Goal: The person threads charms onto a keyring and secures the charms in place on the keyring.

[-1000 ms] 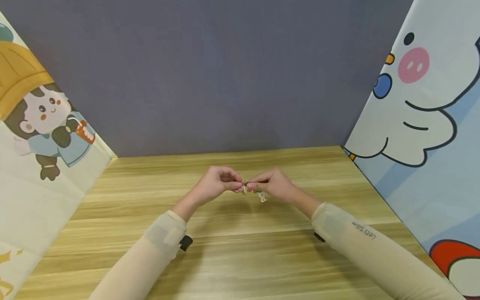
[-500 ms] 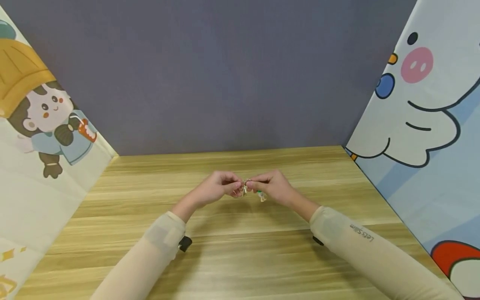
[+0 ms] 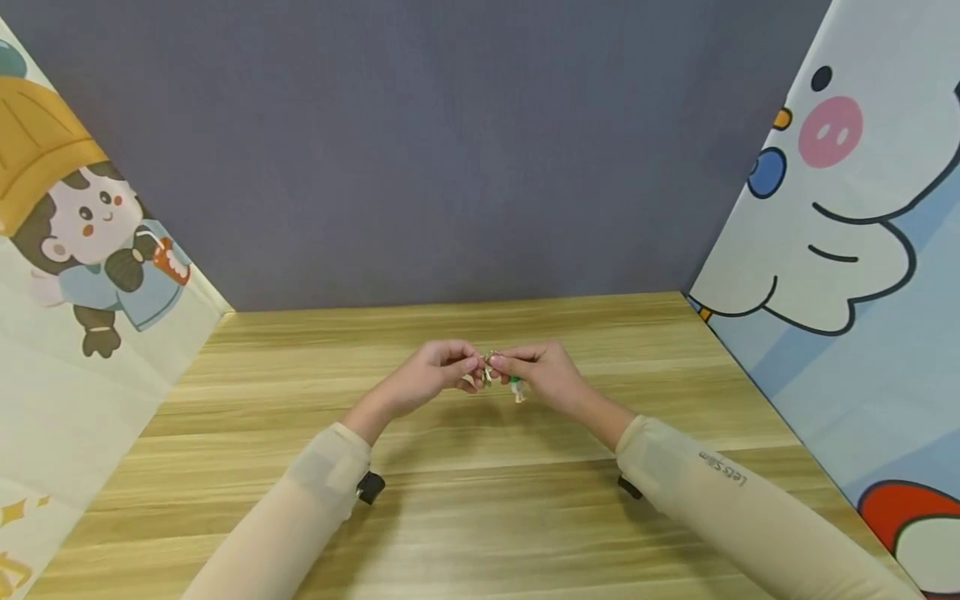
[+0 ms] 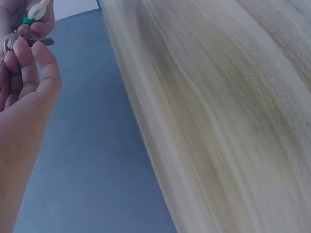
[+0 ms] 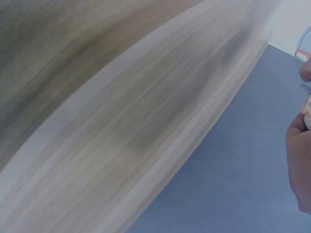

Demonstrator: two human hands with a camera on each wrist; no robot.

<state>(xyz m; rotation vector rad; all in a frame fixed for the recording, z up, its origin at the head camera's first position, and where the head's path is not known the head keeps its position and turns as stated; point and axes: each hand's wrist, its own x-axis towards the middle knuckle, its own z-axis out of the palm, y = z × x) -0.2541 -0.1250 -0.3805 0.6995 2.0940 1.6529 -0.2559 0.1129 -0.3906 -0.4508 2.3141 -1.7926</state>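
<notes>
Above the tabletop, both hands meet at a small keychain with shiny metal parts point(image 3: 487, 377) hanging between the fingertips. My left hand point(image 3: 442, 371) pinches the metal part at its left side; in the left wrist view a dark, flat, key-like piece point(image 4: 43, 41) shows at those fingertips, with a thin metal ring point(image 4: 7, 46) beside it. My right hand point(image 3: 546, 372) pinches the keychain from the other side, thumb on top. Below its fingers dangles a small green and white figure charm point(image 3: 517, 390). Fingers cover much of the ring.
The wood-grain tabletop point(image 3: 480, 517) spreads below both arms. A dark grey panel point(image 3: 450, 150) rises at its back edge. Printed cartoon panels stand at the left point(image 3: 45, 350) and right point(image 3: 795, 267). Each wrist wears a small black device point(image 3: 370, 487).
Both hands stay at nearly the same place, with the pinched metal parts shifting slightly. The right thumb has moved a little up and left, and the charm hangs slightly further left.
</notes>
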